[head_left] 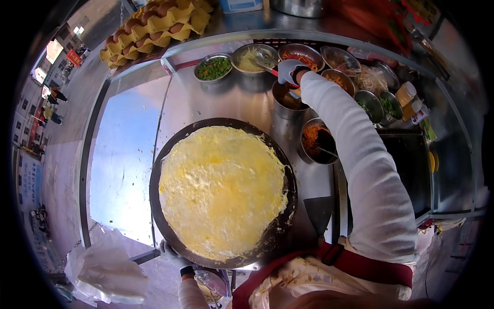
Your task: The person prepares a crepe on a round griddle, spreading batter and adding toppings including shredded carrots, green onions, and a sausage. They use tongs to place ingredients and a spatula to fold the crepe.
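Note:
A thin egg-covered crepe (224, 190) covers most of the round black griddle (289, 177). My right hand (291, 71), in a pale glove, reaches far forward over a steel pot of brown sauce (284, 103). Its fingers are curled closed, and a tan piece shows beneath them at the pot's rim; its kind is hidden. Red-handled tongs (266, 67) lean across the bowl of pale shreds (251, 57), just left of that hand. Down at the griddle's near left edge is my gloved left hand (174, 255), its fingers mostly hidden by the rim and shadow.
A pot of red chili sauce (312, 140) with a spoon stands right of the griddle, and a flat spatula (319, 213) lies nearer. Bowls of chopped greens (213, 68) and orange shreds (301, 57) line the back. Egg trays (154, 31) sit on the far left shelf.

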A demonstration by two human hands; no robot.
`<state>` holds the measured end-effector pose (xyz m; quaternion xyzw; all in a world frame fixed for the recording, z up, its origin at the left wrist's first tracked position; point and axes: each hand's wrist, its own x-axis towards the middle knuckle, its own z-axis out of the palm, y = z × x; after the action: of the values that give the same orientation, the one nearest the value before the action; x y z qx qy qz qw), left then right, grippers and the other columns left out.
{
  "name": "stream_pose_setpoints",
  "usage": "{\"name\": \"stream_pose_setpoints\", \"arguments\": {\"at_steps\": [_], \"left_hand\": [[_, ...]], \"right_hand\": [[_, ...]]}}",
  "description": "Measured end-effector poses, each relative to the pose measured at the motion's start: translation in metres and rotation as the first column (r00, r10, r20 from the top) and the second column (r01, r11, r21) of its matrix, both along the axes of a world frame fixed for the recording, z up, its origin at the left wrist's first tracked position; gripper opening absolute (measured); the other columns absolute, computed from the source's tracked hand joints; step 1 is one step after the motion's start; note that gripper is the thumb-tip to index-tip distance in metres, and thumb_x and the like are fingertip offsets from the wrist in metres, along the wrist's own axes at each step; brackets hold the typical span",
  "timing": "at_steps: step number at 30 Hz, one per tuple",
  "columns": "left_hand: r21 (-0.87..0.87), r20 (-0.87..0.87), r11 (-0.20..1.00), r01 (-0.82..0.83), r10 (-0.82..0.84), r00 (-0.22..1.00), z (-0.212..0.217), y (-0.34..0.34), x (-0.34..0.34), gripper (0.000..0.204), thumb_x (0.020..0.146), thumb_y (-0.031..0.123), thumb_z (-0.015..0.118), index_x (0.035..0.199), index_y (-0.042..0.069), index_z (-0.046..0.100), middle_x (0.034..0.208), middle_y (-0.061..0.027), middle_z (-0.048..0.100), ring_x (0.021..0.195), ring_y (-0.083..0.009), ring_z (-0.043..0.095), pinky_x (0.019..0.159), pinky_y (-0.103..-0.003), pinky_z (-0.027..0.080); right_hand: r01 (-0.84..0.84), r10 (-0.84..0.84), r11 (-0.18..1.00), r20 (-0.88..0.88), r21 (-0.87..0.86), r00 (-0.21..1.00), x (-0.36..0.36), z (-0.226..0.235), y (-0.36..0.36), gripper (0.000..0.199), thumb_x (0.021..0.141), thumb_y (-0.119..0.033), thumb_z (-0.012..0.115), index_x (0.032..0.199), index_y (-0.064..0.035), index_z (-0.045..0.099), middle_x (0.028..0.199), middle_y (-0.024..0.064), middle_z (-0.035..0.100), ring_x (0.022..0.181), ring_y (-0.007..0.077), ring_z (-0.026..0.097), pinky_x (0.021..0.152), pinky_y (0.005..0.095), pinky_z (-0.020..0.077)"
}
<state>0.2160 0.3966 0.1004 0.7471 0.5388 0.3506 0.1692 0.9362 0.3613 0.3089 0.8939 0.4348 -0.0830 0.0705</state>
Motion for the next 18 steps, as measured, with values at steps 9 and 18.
{"name": "stream_pose_setpoints", "arguments": {"at_steps": [9, 18], "left_hand": [[-0.189, 0.329, 0.981, -0.032, 0.094, 0.94, -0.02, 0.012, -0.018, 0.029, 0.089, 0.01, 0.049, 0.117, 0.001, 0.049, 0.127, -0.0105, 0.04, 0.118, -0.0218, 0.039, 0.1, -0.033, 0.033], [-0.089, 0.185, 0.995, -0.049, 0.065, 0.981, -0.007, 0.003, -0.006, 0.036, 0.084, 0.018, 0.051, 0.117, 0.003, 0.05, 0.124, -0.0142, 0.044, 0.118, -0.0297, 0.039, 0.101, -0.04, 0.032]], "right_hand": [[0.065, -0.046, 0.989, -0.142, 0.132, 0.989, 0.028, 0.007, 0.038, 0.052, 0.066, -0.034, 0.075, 0.1, 0.0054, 0.064, 0.1, 0.0222, 0.064, 0.091, 0.0349, 0.063, 0.082, 0.039, 0.0476], [0.097, -0.051, 0.974, -0.216, 0.207, 0.975, 0.042, 0.001, 0.019, 0.027, 0.073, -0.022, 0.069, 0.075, 0.0047, 0.064, 0.061, 0.0116, 0.062, 0.052, 0.0224, 0.059, 0.05, 0.0357, 0.0445]]}}
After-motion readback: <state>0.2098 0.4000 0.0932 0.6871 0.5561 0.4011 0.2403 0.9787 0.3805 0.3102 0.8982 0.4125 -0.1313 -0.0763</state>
